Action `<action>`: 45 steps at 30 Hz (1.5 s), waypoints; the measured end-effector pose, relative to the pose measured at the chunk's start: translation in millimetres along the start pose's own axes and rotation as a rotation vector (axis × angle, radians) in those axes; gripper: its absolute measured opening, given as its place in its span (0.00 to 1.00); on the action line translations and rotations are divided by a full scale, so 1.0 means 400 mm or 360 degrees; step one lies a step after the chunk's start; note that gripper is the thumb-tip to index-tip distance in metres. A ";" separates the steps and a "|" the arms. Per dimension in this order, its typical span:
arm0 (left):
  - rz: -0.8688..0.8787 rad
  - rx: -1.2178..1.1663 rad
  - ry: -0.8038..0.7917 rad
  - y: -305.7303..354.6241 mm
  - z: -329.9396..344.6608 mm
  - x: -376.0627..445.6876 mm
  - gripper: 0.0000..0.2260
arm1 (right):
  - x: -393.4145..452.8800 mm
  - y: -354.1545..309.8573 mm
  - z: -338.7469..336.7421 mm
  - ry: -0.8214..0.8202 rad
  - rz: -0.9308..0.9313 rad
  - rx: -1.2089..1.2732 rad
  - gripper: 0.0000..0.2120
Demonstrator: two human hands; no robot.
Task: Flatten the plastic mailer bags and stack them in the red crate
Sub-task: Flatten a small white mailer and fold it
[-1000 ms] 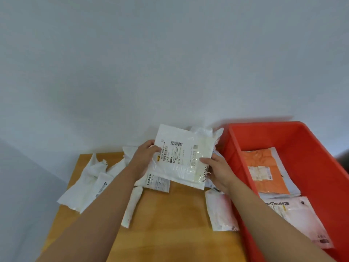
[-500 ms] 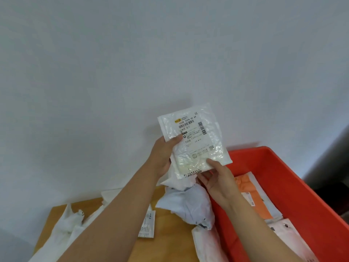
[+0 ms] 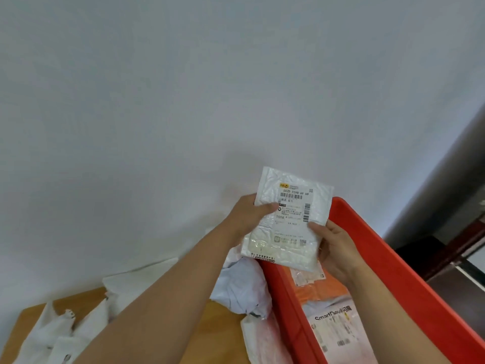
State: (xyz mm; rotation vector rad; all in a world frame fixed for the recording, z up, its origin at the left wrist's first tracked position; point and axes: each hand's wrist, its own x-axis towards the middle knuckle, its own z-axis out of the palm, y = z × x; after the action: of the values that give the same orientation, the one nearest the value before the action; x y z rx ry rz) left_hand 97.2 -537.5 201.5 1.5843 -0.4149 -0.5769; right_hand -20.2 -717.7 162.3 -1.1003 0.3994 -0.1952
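Note:
I hold a white plastic mailer bag with a printed shipping label upright in the air, over the near-left corner of the red crate. My left hand grips its left edge with the thumb across the front. My right hand grips its lower right edge. Inside the crate lie an orange mailer and a pinkish mailer printed "SmartDevil". A crumpled pale bag lies on the wooden table just left of the crate.
Several crumpled white mailers lie at the table's left end, and another whitish one rests against the crate's left wall. A white wall fills the background. A dark doorway stands at the far right.
Both hands lifted the labelled mailer off the table, turned it upright, and carried it rightward over the crate. The view swung up and to the right.

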 end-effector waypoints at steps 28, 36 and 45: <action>-0.0275 0.0894 0.0379 -0.357 0.199 0.202 0.13 | 0.173 0.315 -0.388 0.1211 0.0521 0.0407 0.10; -0.0146 0.1073 0.0367 -0.383 0.180 0.217 0.09 | 0.217 0.410 -0.415 0.1370 0.0560 0.0568 0.06; -0.0223 0.0921 0.0375 -0.393 0.165 0.229 0.09 | 0.302 0.487 -0.344 0.1135 0.0648 0.0850 0.18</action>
State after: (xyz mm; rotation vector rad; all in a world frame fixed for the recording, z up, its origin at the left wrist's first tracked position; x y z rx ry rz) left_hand 120.5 -628.6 32.2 2.2233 -0.3066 -0.3827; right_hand 25.8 -786.7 -91.9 -0.3765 1.1245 -0.3089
